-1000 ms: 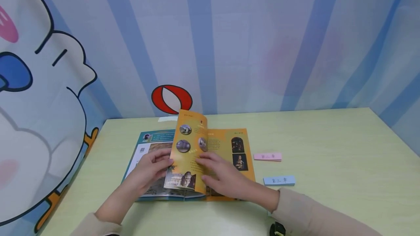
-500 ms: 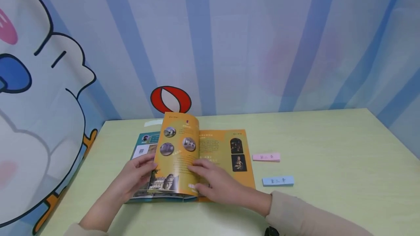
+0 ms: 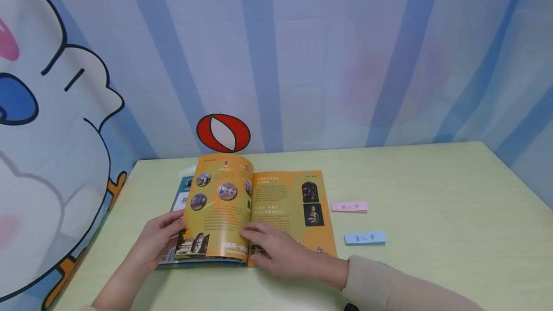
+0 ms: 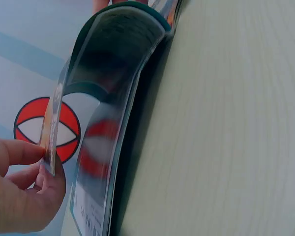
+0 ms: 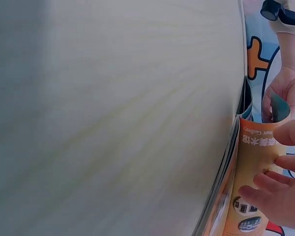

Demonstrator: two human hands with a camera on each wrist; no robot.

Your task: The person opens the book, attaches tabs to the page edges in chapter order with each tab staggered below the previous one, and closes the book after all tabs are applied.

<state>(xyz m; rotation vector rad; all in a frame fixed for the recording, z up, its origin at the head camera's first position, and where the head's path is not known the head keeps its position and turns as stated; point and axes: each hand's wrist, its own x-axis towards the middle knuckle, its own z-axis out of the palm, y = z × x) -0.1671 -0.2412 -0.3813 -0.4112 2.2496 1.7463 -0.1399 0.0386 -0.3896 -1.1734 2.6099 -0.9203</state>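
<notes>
An open magazine (image 3: pixel 274 193) with orange pages lies on the table, a teal-bordered page (image 3: pixel 183 200) showing at its far left. My left hand (image 3: pixel 160 236) pinches the outer edge of a raised orange page (image 3: pixel 220 217); in the left wrist view, thumb and fingers grip that edge, and the page arches back to the spine. Near the fold, my right hand (image 3: pixel 282 251) rests on the magazine with its fingers loosely extended. The right wrist view has these fingertips (image 5: pixel 250 194) against the curved page, while my left hand (image 5: pixel 287 91) appears beyond it.
To the magazine's right lie a pink paper slip (image 3: pixel 349 207) and a blue paper slip (image 3: pixel 365 238), both with handwriting. Behind the table (image 3: pixel 432 196) hangs a striped curtain (image 3: pixel 319 61) with cartoon figures. A white strip (image 3: pixel 186 172) lies behind the magazine.
My left hand has carried the raised page leftward and lower, covering more of the teal page. My right hand has slid slightly left and down along the fold.
</notes>
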